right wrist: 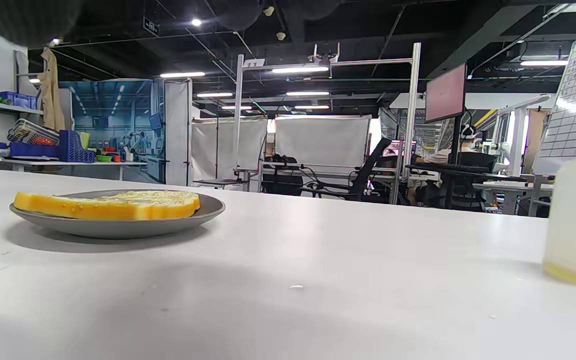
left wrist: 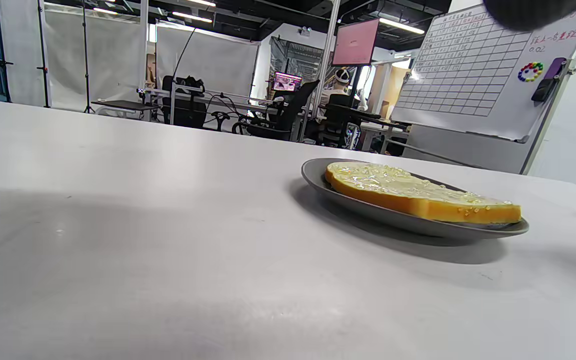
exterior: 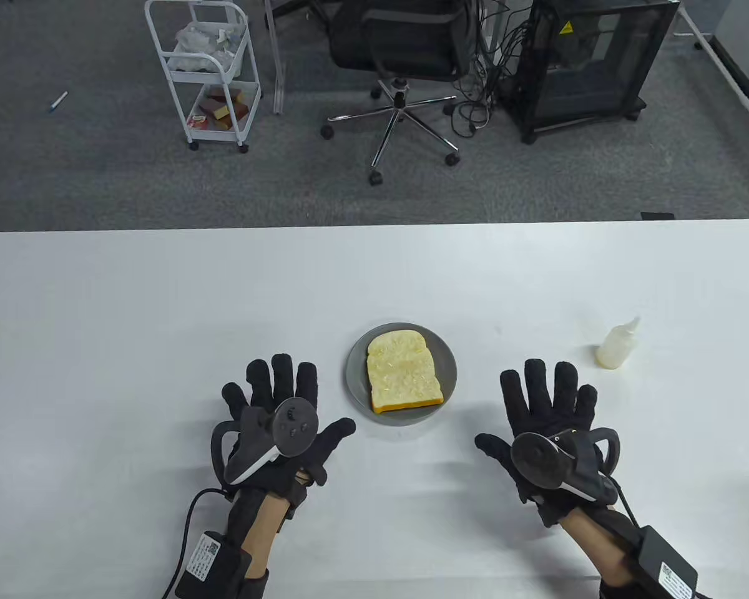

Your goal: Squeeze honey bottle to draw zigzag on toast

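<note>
Both hands, left (exterior: pixel 281 424) and right (exterior: pixel 546 430), lie spread flat on tabletop (exterior: pixel 131 324); toast (exterior: pixel 404 372) glistens (plate (exterior: pixel 357 374)); honey bottle (exterior: pixel 618 343) stands apart.

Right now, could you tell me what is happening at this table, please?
Nothing is being handled at the moment. The left hand and right hand lie flat and open on the white table, either side of a grey plate holding a slice of toast whose top looks glossy. The honey bottle stands upright, untouched, beyond the right hand.
</note>
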